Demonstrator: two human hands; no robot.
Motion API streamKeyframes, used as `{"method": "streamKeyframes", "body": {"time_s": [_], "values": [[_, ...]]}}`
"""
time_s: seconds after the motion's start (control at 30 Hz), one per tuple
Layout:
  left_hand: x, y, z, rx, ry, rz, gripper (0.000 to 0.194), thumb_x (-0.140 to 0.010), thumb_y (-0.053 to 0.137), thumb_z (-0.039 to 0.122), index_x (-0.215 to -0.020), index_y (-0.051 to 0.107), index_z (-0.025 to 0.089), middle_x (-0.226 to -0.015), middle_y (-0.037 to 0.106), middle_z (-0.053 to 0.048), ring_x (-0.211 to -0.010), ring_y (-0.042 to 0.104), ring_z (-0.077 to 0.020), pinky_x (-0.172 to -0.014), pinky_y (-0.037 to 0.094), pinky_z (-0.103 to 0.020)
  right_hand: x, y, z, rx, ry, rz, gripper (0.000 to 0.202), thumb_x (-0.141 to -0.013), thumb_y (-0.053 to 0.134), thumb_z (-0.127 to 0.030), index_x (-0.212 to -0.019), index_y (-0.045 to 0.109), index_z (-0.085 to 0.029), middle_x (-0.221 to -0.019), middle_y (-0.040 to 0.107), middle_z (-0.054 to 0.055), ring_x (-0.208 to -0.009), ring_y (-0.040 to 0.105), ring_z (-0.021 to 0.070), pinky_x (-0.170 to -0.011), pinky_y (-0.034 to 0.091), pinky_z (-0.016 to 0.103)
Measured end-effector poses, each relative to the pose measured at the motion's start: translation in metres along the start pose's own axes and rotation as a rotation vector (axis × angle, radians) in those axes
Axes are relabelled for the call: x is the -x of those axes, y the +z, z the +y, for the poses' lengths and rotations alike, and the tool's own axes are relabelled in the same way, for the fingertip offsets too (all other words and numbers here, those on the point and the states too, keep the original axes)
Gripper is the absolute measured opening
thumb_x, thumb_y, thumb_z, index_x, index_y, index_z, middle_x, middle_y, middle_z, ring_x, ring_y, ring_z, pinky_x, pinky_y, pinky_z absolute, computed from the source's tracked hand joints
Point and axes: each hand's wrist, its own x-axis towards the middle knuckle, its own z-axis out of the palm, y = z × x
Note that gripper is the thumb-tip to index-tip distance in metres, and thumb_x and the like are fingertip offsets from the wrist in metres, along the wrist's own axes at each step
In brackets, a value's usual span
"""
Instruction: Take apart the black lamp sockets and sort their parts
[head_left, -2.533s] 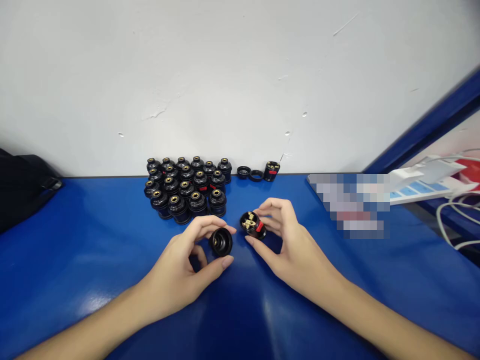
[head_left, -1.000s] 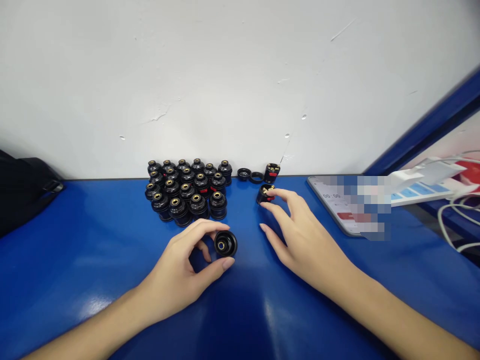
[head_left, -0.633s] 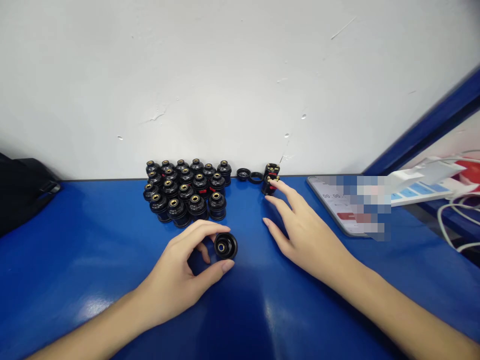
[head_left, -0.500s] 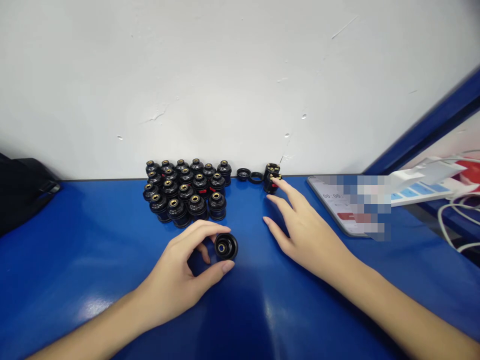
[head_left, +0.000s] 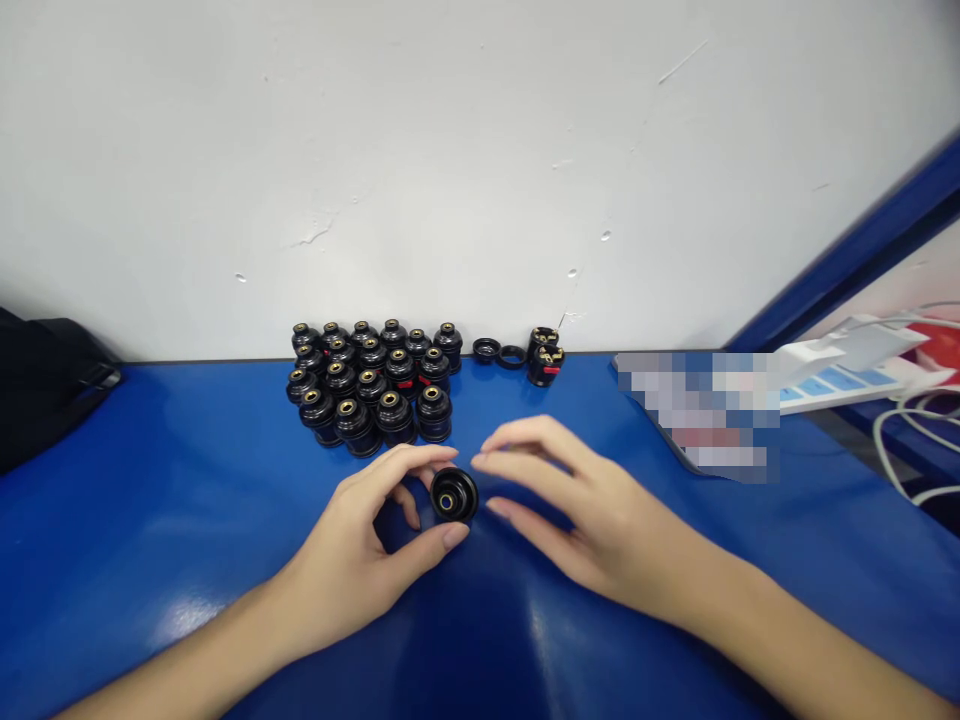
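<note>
My left hand (head_left: pixel 367 550) holds a round black cap (head_left: pixel 455 494) between thumb and fingers, low over the blue table. The cap's hollow side faces me, and a brass-coloured ring shows inside it. To the right of the cap is my right hand (head_left: pixel 577 500), its fingers apart with nothing between them. Past my left hand, several black plug-like pieces (head_left: pixel 355 424) with brass rings on top stand in a tight group; a few show red marks. Two black parts with brass terminals and a red mark (head_left: pixel 545 368) stand beyond my right hand.
A shallow black cap (head_left: pixel 487 349) and a black ring (head_left: pixel 513 356) lie near the white wall (head_left: pixel 480 180). At the right are a phone (head_left: pixel 675 440), partly blurred out, a white power strip (head_left: pixel 840 385) and white cables (head_left: pixel 889 450). A black cloth item (head_left: pixel 52 385) lies at the left.
My right hand has moved from the parts with brass terminals toward me and left, close to the cap. The cap has tipped slightly in my left hand, which stays in place.
</note>
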Motion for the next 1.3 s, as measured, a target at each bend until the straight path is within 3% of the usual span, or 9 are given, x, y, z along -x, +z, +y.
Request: {"method": "streamKeyframes", "body": {"time_s": [0.13, 0.27, 0.4, 0.53, 0.6, 0.8, 1.07, 1.3], "values": [[0.000, 0.000, 0.000, 0.013, 0.006, -0.002, 0.050, -0.095, 0.080, 0.031, -0.141, 0.060, 0.037, -0.120, 0.074, 0.001, -0.078, 0.066, -0.0107, -0.078, 0.063, -0.026, 0.001, 0.010, -0.012, -0.195, -0.056, -0.056, 0.020, -0.109, 0.057, -0.014, -0.124, 0.071, -0.016, -0.122, 0.068, 0.013, -0.100, 0.073, 0.0174, -0.086, 0.062, 0.027], [0.000, 0.002, 0.000, 0.039, -0.014, 0.016, 0.053, -0.096, 0.080, 0.032, -0.143, 0.057, 0.037, -0.122, 0.073, 0.000, -0.077, 0.066, -0.0103, -0.077, 0.064, -0.026, -0.003, 0.011, -0.011, -0.225, -0.032, -0.104, 0.018, -0.109, 0.057, -0.012, -0.117, 0.073, -0.015, -0.116, 0.073, 0.011, -0.097, 0.074, 0.0168, -0.087, 0.060, 0.026], [-0.001, 0.005, -0.002, 0.083, -0.053, 0.060, 0.054, -0.100, 0.073, 0.032, -0.149, 0.050, 0.036, -0.125, 0.068, -0.005, -0.092, 0.070, -0.0160, -0.072, 0.063, -0.026, -0.016, -0.004, -0.003, -0.051, 0.048, -0.107, 0.018, -0.109, 0.057, -0.012, -0.114, 0.073, -0.014, -0.115, 0.074, 0.011, -0.098, 0.076, 0.0204, -0.088, 0.061, 0.029], [0.000, 0.004, -0.003, 0.054, -0.034, 0.038, 0.041, -0.104, 0.068, 0.029, -0.142, 0.056, 0.035, -0.120, 0.065, -0.005, -0.092, 0.068, -0.0165, -0.073, 0.062, -0.029, -0.044, -0.022, 0.016, 0.241, 0.108, -0.103, 0.020, -0.109, 0.056, -0.014, -0.111, 0.075, -0.015, -0.115, 0.077, 0.012, -0.100, 0.077, 0.0252, -0.089, 0.060, 0.034], [0.001, 0.003, -0.003, 0.040, 0.003, 0.028, 0.035, -0.105, 0.065, 0.025, -0.138, 0.059, 0.034, -0.121, 0.064, -0.005, -0.095, 0.068, -0.0170, -0.074, 0.061, -0.029, -0.063, -0.026, 0.029, 0.382, 0.212, -0.101, 0.019, -0.108, 0.058, -0.014, -0.112, 0.076, -0.015, -0.112, 0.078, 0.012, -0.100, 0.076, 0.0252, -0.091, 0.057, 0.035], [0.000, -0.003, 0.000, -0.076, 0.124, 0.056, 0.031, -0.104, 0.062, 0.015, -0.131, 0.062, 0.031, -0.121, 0.061, -0.003, -0.091, 0.063, -0.0133, -0.083, 0.058, -0.030, -0.103, -0.018, 0.066, 0.550, 0.354, -0.129, 0.021, -0.105, 0.057, -0.009, -0.108, 0.078, -0.009, -0.107, 0.078, 0.019, -0.103, 0.073, 0.0324, -0.081, 0.052, 0.038], [-0.001, -0.004, 0.003, -0.081, 0.151, 0.076, 0.028, -0.104, 0.059, 0.011, -0.126, 0.063, 0.027, -0.122, 0.060, -0.004, -0.090, 0.062, -0.0122, -0.083, 0.057, -0.028, -0.107, -0.004, 0.076, 0.584, 0.345, -0.174, 0.027, -0.107, 0.053, -0.012, -0.108, 0.080, -0.010, -0.104, 0.080, 0.019, -0.098, 0.073, 0.0317, -0.075, 0.050, 0.038], [-0.003, -0.004, 0.004, -0.072, 0.150, 0.102, 0.026, -0.104, 0.060, 0.011, -0.124, 0.065, 0.026, -0.120, 0.062, -0.004, -0.092, 0.065, -0.0129, -0.082, 0.058, -0.027, -0.107, -0.006, 0.077, 0.579, 0.295, -0.156, 0.026, -0.107, 0.053, -0.012, -0.106, 0.079, -0.008, -0.107, 0.078, 0.021, -0.105, 0.069, 0.0328, -0.091, 0.054, 0.043]]}}
